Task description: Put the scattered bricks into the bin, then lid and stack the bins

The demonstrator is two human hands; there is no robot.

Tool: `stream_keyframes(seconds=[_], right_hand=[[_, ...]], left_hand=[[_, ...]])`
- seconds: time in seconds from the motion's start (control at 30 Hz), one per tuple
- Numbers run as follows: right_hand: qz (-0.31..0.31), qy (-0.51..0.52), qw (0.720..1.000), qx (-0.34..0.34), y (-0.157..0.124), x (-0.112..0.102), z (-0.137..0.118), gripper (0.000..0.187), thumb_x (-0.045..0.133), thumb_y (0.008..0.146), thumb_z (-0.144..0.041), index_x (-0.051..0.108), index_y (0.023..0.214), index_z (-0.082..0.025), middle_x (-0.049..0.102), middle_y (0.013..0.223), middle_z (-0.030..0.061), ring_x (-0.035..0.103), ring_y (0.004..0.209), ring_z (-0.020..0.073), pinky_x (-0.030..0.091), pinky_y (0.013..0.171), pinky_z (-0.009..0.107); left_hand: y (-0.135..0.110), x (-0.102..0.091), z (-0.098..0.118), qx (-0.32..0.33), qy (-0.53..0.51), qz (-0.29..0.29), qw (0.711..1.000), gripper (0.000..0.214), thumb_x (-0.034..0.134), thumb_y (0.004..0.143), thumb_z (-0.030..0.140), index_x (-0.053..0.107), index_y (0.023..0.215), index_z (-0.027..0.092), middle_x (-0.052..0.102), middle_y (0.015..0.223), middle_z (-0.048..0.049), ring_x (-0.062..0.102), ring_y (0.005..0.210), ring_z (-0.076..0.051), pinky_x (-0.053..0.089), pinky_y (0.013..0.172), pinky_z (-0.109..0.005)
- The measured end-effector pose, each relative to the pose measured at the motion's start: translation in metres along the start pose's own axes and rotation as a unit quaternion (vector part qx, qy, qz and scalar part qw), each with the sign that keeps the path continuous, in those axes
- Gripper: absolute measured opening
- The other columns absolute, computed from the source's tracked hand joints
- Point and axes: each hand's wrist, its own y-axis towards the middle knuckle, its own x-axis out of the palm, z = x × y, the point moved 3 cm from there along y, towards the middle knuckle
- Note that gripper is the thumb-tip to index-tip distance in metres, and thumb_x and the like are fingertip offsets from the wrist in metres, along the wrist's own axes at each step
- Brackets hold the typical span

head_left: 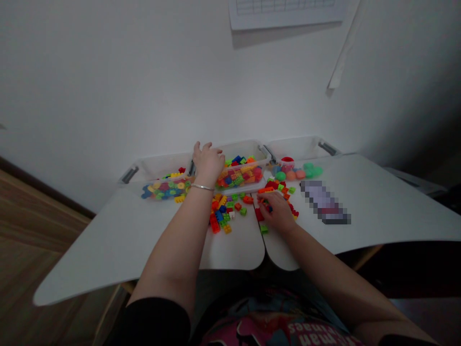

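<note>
My left hand (209, 161) is raised over the left end of the middle clear plastic bin (257, 150), its fingers spread and nothing visible in them. Colourful toy building bricks (237, 178) fill part of that bin. Lower and to the right, my right hand (279, 211) rests at a pile of mostly red and orange bricks (275, 186), fingers curled inward. Whatever lies between those fingertips is too small and covered to make out. Between my arms a loose heap of mixed bricks (225, 214) is spread on the white table (234, 252).
The left clear bin (154, 166) holds bricks and flower-like pieces. In the right clear bin (295, 146) are round green and orange pieces and a red one. A pixelated flat object (326, 203) lies on the table's right. A seam splits the tabletop; the wall stands behind.
</note>
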Motion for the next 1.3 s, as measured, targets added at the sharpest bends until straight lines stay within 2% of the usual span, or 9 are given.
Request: stream_keyframes(seconds=[0.1, 0.2, 0.33, 0.43, 0.5, 0.7, 0.9, 1.13, 1.3], right_hand=[[0.025, 0.008, 1.0, 0.01, -0.001, -0.001, 0.002, 0.029, 0.051, 0.085, -0.018, 0.059, 0.112, -0.022, 0.069, 0.098, 0.0079, 0.062, 0.093, 0.0248, 0.051, 0.087, 0.045], [0.066, -0.002, 0.997, 0.031, -0.002, -0.004, 0.006, 0.03, 0.047, 0.085, -0.015, 0.058, 0.112, -0.021, 0.068, 0.099, 0.0092, 0.062, 0.093, 0.0246, 0.051, 0.086, 0.044], [0.094, -0.008, 0.994, 0.057, -0.004, -0.004, 0.01, 0.031, 0.045, 0.085, -0.013, 0.058, 0.113, -0.017, 0.067, 0.099, 0.0113, 0.061, 0.091, 0.0251, 0.052, 0.081, 0.042], [0.083, -0.006, 0.994, 0.067, -0.003, -0.003, 0.011, 0.029, 0.046, 0.085, -0.014, 0.058, 0.112, -0.018, 0.067, 0.099, 0.0108, 0.06, 0.092, 0.0255, 0.051, 0.082, 0.043], [0.064, -0.006, 0.996, 0.067, -0.003, -0.002, 0.01, 0.028, 0.046, 0.085, -0.015, 0.06, 0.109, -0.019, 0.068, 0.099, 0.0101, 0.06, 0.093, 0.0256, 0.05, 0.085, 0.043], [0.026, -0.006, 0.998, 0.052, -0.001, -0.002, 0.007, 0.024, 0.047, 0.084, -0.014, 0.063, 0.101, -0.019, 0.068, 0.098, 0.0104, 0.059, 0.093, 0.0264, 0.048, 0.085, 0.043], [0.017, -0.007, 0.999, 0.039, 0.0, -0.002, 0.008, 0.023, 0.047, 0.083, -0.013, 0.065, 0.094, -0.021, 0.069, 0.092, 0.0077, 0.059, 0.089, 0.0251, 0.047, 0.085, 0.042], [0.005, -0.023, 1.0, 0.005, 0.002, -0.005, 0.0, 0.022, 0.05, 0.081, -0.01, 0.066, 0.09, -0.021, 0.071, 0.089, 0.006, 0.059, 0.089, 0.0245, 0.046, 0.088, 0.042], [0.008, -0.031, 0.999, 0.003, 0.003, -0.006, -0.001, 0.021, 0.052, 0.08, -0.01, 0.067, 0.088, -0.022, 0.071, 0.087, 0.0046, 0.059, 0.088, 0.0237, 0.045, 0.088, 0.041]], left_hand=[[-0.017, -0.013, 0.021, 0.028, -0.007, 0.033, 0.999, 0.021, 0.06, 0.08, 0.026, 0.073, 0.096, 0.022, 0.062, 0.122, -0.0097, 0.04, 0.128, -0.033, 0.028, 0.111, -0.055], [-0.051, -0.019, 0.047, 0.099, -0.036, 0.017, 0.994, 0.025, 0.055, 0.085, 0.024, 0.07, 0.105, 0.023, 0.063, 0.12, -0.0078, 0.05, 0.117, -0.025, 0.034, 0.107, -0.045], [-0.107, -0.005, 0.063, 0.174, -0.037, -0.089, 0.98, 0.022, 0.055, 0.088, 0.025, 0.07, 0.104, 0.023, 0.065, 0.114, -0.0062, 0.054, 0.109, -0.023, 0.041, 0.099, -0.04], [-0.139, 0.011, 0.061, 0.214, -0.001, -0.183, 0.96, 0.022, 0.057, 0.088, 0.026, 0.069, 0.106, 0.025, 0.066, 0.111, -0.0056, 0.055, 0.104, -0.023, 0.043, 0.093, -0.04], [-0.151, 0.018, 0.057, 0.221, 0.039, -0.221, 0.949, 0.024, 0.06, 0.086, 0.027, 0.068, 0.108, 0.025, 0.064, 0.113, -0.0067, 0.054, 0.105, -0.025, 0.042, 0.093, -0.042], [-0.158, 0.019, 0.046, 0.18, 0.111, -0.228, 0.95, 0.034, 0.061, 0.084, 0.038, 0.065, 0.114, 0.023, 0.061, 0.105, -0.0098, 0.053, 0.101, -0.029, 0.042, 0.09, -0.043], [-0.161, 0.019, 0.038, 0.187, 0.126, -0.221, 0.949, 0.026, 0.062, 0.078, 0.025, 0.067, 0.103, 0.019, 0.065, 0.104, -0.0101, 0.052, 0.103, -0.029, 0.038, 0.099, -0.046], [-0.158, 0.021, 0.034, 0.187, 0.092, -0.226, 0.952, 0.02, 0.061, 0.083, 0.03, 0.069, 0.099, 0.02, 0.069, 0.1, -0.0079, 0.053, 0.101, -0.028, 0.041, 0.095, -0.046], [-0.154, 0.02, 0.033, 0.143, 0.041, -0.222, 0.964, 0.021, 0.067, 0.077, 0.025, 0.069, 0.098, 0.023, 0.069, 0.09, -0.0059, 0.058, 0.097, -0.025, 0.042, 0.094, -0.043]])
